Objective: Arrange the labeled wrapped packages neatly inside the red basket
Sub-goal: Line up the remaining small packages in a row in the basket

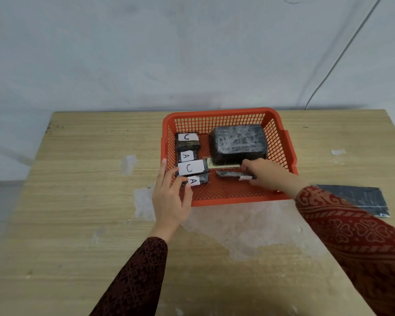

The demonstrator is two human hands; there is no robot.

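Observation:
A red mesh basket stands on the wooden table. Along its left side lies a column of small black wrapped packages with white labels: a C package, an A package, a larger C package and an A package at the front. A big black wrapped package fills the back right, with a pale label strip in front of it. My left hand reaches over the basket's left front wall, fingers touching the front packages. My right hand grips a flat black package inside the basket.
A flat dark plastic sheet lies on the table right of the basket, behind my right sleeve. White worn patches mark the table top. A wall and a thin cable are behind the table.

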